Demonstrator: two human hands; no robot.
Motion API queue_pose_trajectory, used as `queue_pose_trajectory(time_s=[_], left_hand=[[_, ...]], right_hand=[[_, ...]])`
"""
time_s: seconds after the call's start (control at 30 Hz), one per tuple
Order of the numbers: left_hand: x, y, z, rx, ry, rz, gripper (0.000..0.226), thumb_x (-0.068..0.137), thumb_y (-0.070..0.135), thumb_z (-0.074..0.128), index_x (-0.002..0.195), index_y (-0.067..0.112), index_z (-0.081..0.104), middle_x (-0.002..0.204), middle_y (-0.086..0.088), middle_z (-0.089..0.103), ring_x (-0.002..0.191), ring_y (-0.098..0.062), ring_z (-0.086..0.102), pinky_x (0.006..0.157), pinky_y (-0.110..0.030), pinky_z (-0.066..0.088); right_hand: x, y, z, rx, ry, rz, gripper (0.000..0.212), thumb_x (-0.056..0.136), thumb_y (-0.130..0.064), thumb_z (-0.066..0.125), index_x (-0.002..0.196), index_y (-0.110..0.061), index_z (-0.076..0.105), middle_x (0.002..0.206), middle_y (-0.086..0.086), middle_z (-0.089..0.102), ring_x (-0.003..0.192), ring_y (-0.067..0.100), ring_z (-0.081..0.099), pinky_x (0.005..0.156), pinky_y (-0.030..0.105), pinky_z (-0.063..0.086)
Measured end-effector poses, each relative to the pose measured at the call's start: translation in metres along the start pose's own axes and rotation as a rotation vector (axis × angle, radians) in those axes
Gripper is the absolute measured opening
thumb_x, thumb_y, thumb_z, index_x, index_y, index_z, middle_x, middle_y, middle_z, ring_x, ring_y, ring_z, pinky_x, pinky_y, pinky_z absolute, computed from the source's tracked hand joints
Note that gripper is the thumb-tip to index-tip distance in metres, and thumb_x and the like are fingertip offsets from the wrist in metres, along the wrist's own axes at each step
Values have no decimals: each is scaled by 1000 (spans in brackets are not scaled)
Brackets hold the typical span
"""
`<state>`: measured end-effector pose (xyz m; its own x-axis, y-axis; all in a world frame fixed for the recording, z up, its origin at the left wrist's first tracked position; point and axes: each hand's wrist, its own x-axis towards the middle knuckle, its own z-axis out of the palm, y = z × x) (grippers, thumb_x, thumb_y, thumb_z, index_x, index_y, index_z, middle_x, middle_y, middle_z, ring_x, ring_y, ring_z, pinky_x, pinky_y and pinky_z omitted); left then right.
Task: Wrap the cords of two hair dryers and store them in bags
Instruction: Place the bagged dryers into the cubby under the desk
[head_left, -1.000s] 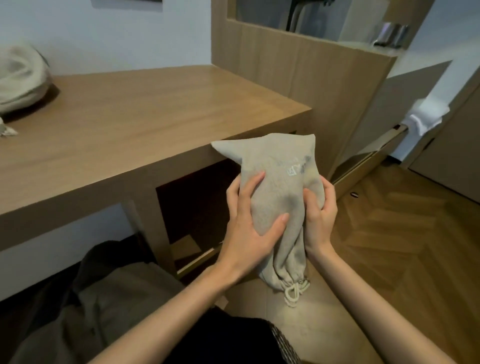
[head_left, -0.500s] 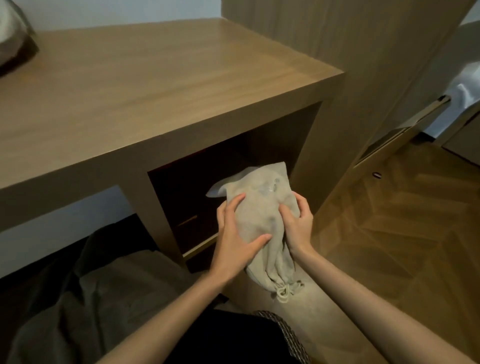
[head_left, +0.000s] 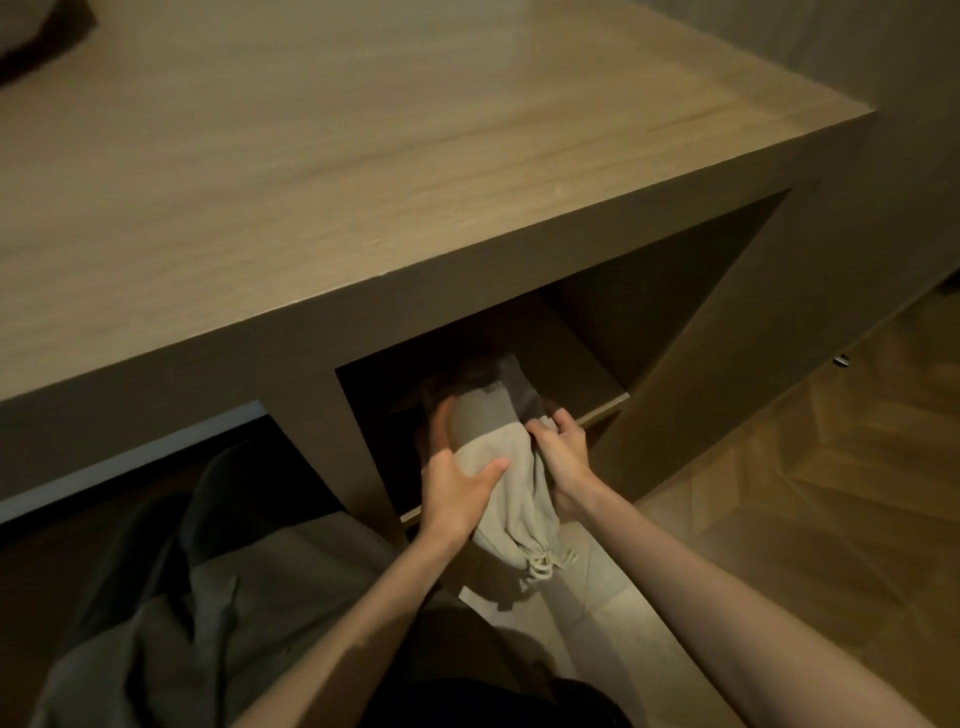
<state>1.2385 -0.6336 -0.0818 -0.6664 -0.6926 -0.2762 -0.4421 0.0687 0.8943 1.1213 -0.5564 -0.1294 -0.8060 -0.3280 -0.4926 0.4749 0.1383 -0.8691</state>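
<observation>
Head view: I am observing the left hand (head_left: 457, 493) and right hand (head_left: 563, 457) both gripping the drawstring bag (head_left: 506, 499), fingers curling round its cloth. Its upper end is sitting inside the desk cubby (head_left: 649, 312); its marking is unreadable.

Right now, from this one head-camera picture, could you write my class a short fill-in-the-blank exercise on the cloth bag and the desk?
1. The beige cloth drawstring bag is in the grip of the left hand and the ___.
2. Its knotted drawstring end hangs ___ the open desk compartment, not inside it.
3. Its other end is pushed into that compartment, ___ the brown wooden desk top.
Missing words: right hand; outside; under.
</observation>
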Motion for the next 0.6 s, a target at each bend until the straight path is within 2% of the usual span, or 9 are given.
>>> queue_pose_trajectory(time_s=[0.07,0.17,0.27,0.33,0.4,0.47,0.53,0.57,0.6], left_hand=[[7,-2,-2,4,4,-43,85,84,20,70,147,34,15,134,-4,46,118,-18,51,90,-22,40],[15,0,-3,-15,12,-112,83,90,21,63,150,35,9,141,-6,42,118,-21,50,84,-23,36],[27,-1,-3,26,3,-174,72,95,18,54,151,25,10,153,-9,28,136,-27,35,98,-28,34],[34,-7,-3,62,0,-219,64,98,19,48,151,17,12,155,-10,25,140,-26,29,106,-31,28],[35,-9,-3,111,10,-233,58,100,20,44,151,18,16,156,-9,24,141,-27,29,108,-35,27],[30,-12,-3,228,-21,-208,56,101,23,42,151,21,16,158,-10,13,141,-29,26,109,-40,28],[22,-15,-1,400,-57,-136,54,101,24,41,150,22,20,159,-13,1,141,-31,26,112,-42,31],[17,-14,0,503,-59,-58,52,100,23,43,149,21,25,158,-14,5,141,-30,27,112,-43,31],[12,-14,4,608,-69,44,51,98,23,46,146,21,28,156,-15,16,141,-29,28,111,-43,32]], right_hand=[[8,2,10,21,-23,33,36,93,-7,54,128,-15,50,114,20,63,103,33,64,93,51,52],[18,-1,24,22,-20,24,37,92,-12,60,129,-16,54,113,10,64,103,27,64,88,43,55],[22,-13,36,45,-50,20,44,92,-3,56,135,-13,50,126,11,58,114,31,58,92,43,53],[28,-19,39,22,-101,31,49,93,0,54,139,-13,46,133,14,55,118,34,56,97,48,49],[31,-23,38,0,-152,69,51,94,-1,53,142,-15,42,136,16,53,118,36,56,97,49,48],[32,-23,33,-45,-173,40,52,94,-3,53,143,-15,40,137,16,51,120,35,54,98,47,48],[32,-18,26,-235,-137,-105,52,94,-6,56,143,-16,42,138,11,51,122,31,53,99,43,48],[31,-16,23,-368,-98,-184,51,93,-9,59,141,-19,44,136,9,52,124,29,51,101,42,47],[31,-12,18,-497,-49,-227,51,91,-9,60,138,-22,46,133,8,54,126,28,47,104,41,44]])
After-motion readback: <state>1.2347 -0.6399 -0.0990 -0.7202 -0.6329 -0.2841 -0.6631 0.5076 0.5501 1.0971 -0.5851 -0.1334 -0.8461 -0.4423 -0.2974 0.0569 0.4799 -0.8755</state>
